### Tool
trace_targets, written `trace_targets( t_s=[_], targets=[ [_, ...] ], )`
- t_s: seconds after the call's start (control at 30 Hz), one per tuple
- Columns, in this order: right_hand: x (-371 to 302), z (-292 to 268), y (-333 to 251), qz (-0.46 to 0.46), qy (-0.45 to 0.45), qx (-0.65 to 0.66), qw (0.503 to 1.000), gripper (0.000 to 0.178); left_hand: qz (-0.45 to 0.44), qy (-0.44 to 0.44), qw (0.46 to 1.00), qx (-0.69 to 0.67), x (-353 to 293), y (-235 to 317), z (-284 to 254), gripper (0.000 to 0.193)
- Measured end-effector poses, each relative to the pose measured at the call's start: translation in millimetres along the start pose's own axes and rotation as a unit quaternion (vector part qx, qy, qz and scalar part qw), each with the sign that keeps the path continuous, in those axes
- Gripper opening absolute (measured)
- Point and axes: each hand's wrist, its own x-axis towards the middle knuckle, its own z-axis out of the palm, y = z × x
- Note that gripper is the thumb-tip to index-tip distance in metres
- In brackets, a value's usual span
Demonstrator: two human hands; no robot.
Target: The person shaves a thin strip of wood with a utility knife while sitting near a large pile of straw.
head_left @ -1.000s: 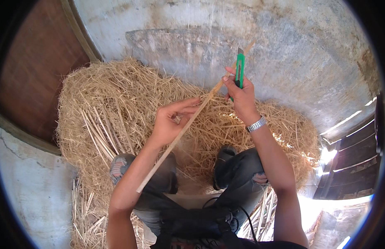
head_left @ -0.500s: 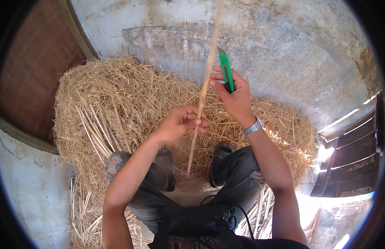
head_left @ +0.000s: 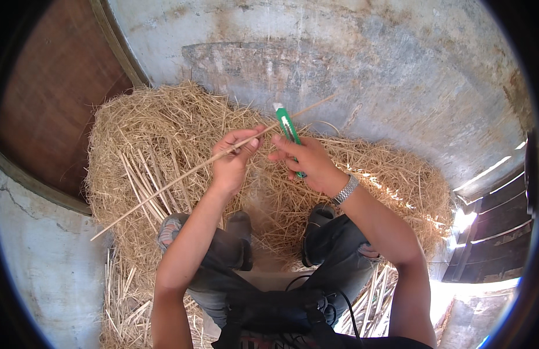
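Note:
A long thin bamboo strip (head_left: 176, 180) slants across the view, its lower end to the left and its thinner end up to the right. My left hand (head_left: 228, 161) pinches it a little past its middle, between thumb and fingers. In my right hand (head_left: 310, 161) is a green utility knife (head_left: 288, 126), with its blade out and pointing up. The knife crosses the strip's upper right stretch; whether the two touch I cannot tell. A metal-banded watch (head_left: 346, 189) sits on my right wrist.
Dry straw (head_left: 147, 116) is heaped in front of me, with a bundle of pale strips (head_left: 142, 183) lying on its left part. More strips (head_left: 377, 294) lie at lower right. A stained wall (head_left: 362, 75) rises behind; a brown panel (head_left: 54, 104) stands at left, dark slats (head_left: 496, 232) at right.
The bamboo strip has swung from near upright to a low slant, its lower end now far left. My left hand has turned and risen; my right hand with the knife has come lower and left.

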Motion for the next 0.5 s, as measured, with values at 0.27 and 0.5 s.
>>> trace_targets(
  t_s=[0.27,0.5],
  targets=[
    [14.1,-7.9,-1.4,-0.043,0.08,0.096,0.991,0.039,-0.047,0.019,0.998,-0.027,-22.5,-8.0,32.3,0.052],
    [13.5,-28.1,-4.6,-0.092,0.071,0.063,0.991,0.033,-0.024,-0.272,0.943,0.192,-135.2,73.9,45.0,0.069]
  ],
)
